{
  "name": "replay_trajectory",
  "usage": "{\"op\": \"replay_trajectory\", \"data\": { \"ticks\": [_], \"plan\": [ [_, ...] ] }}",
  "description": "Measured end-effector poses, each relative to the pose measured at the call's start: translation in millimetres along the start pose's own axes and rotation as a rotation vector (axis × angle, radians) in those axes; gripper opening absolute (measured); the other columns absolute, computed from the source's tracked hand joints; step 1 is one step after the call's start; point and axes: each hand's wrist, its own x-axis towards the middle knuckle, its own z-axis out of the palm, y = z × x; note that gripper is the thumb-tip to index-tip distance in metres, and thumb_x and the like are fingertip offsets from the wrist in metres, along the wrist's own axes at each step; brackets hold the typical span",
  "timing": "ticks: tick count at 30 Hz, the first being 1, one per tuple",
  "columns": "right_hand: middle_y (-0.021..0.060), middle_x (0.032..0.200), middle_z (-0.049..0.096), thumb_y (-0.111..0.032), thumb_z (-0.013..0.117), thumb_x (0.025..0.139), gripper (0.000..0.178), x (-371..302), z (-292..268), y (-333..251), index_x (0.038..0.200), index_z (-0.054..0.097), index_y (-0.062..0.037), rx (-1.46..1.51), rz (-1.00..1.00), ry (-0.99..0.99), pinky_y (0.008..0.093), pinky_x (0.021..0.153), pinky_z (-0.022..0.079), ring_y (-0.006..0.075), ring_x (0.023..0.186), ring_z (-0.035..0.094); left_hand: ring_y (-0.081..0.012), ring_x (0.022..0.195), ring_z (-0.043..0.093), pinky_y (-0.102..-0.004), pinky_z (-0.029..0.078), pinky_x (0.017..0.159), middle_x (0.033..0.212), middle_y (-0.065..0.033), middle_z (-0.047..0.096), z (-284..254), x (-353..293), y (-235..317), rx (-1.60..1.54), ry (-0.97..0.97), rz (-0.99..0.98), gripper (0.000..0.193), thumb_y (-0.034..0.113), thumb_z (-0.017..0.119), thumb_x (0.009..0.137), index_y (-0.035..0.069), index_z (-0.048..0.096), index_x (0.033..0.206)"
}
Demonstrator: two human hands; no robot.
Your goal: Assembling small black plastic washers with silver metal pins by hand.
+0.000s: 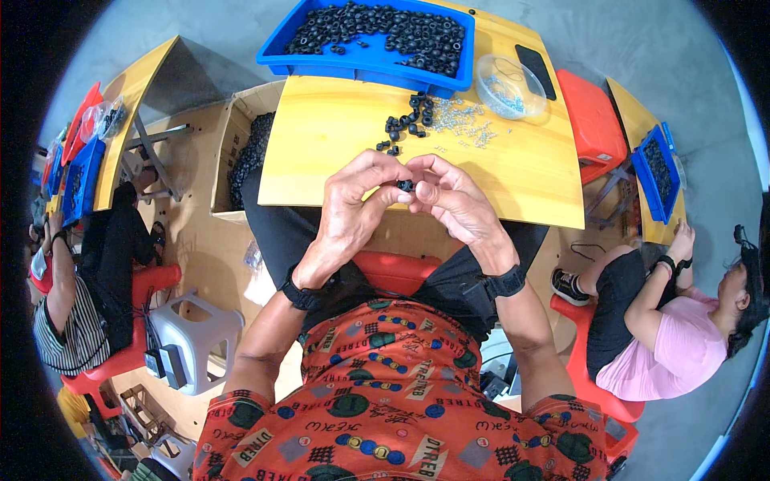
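Note:
Just beyond the near edge of the yellow table [321,144], my two hands meet around a small black plastic part [406,185]. Its exact kind is too small to make out. My left hand [361,192] pinches it from the left between thumb and fingertips. From the other side, the thumb and fingers of my right hand [459,200] close on the same part. Past my fingertips lie several loose black parts [395,125], and to their right small silvery metal pieces [461,119] are scattered.
A blue tray [353,69] of black parts stands at the table's far side. Right of it are a clear bowl [509,86] and a dark phone-like slab [536,70]. A cardboard box [241,120] sits left. People work at tables on both sides; a grey stool [196,329] stands left.

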Motion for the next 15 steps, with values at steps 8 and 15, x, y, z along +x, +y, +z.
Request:
{"op": "replay_trajectory", "data": {
  "ticks": [8, 15],
  "plan": [
    [0.0056, 0.106, 0.064, -0.009, 0.069, 0.088, 0.034, -6, 3, -6, 0.117, 0.053, -0.0046, -0.007, -0.041, -0.073, 0.0282, 0.083, 0.051, 0.0131, 0.092, 0.062, -0.0206, 0.105, 0.059, -0.0305, 0.052, 0.084, 0.11, -0.0078, 0.058, -1, -1, 8, -0.162, -0.044, 0.033, 0.032, -0.013, 0.067, 0.075, 0.003, 0.071, 0.102],
    [0.004, 0.093, 0.063, -0.009, 0.07, 0.086, 0.037, -10, 9, -14, 0.117, 0.049, -0.0061, -0.127, -0.07, -0.067, 0.027, 0.081, 0.049, 0.0112, 0.087, 0.06, -0.0204, 0.107, 0.059, -0.0312, 0.051, 0.088, 0.118, -0.009, 0.058, -11, 5, 12, -0.086, -0.148, 0.057, 0.03, -0.007, 0.068, 0.078, 0.005, 0.071, 0.105]
  ]
}}
